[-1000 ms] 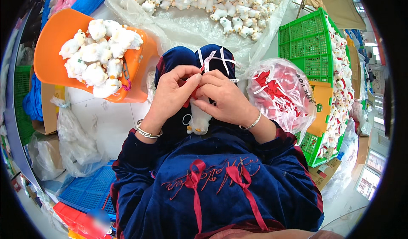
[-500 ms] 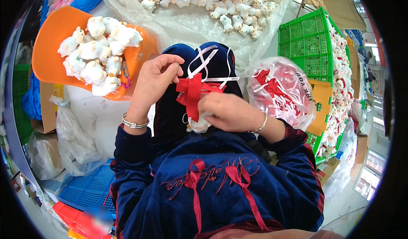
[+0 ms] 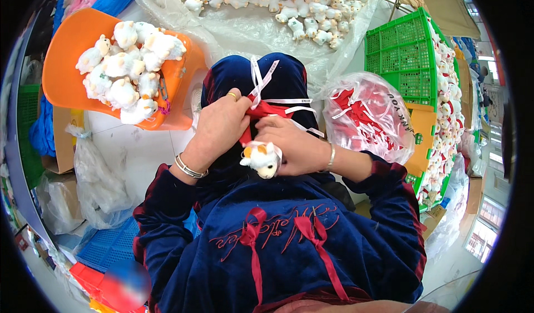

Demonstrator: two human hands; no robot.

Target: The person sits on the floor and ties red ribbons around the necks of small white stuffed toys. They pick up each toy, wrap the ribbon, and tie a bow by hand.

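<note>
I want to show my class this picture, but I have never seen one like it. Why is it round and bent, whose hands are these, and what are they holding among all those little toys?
The picture comes from a wide fisheye camera worn on a person's head, looking down, so straight edges curve near the rim. No machine is involved: the two bare hands belong to the wearer. The left hand and right hand meet over the lap, holding a small white plush toy and working a red ribbon just above it. More white plush toys fill an orange tub at the left and lie on a clear plastic sheet ahead. At the right sit a bag of red ribbons and a green crate.
</note>
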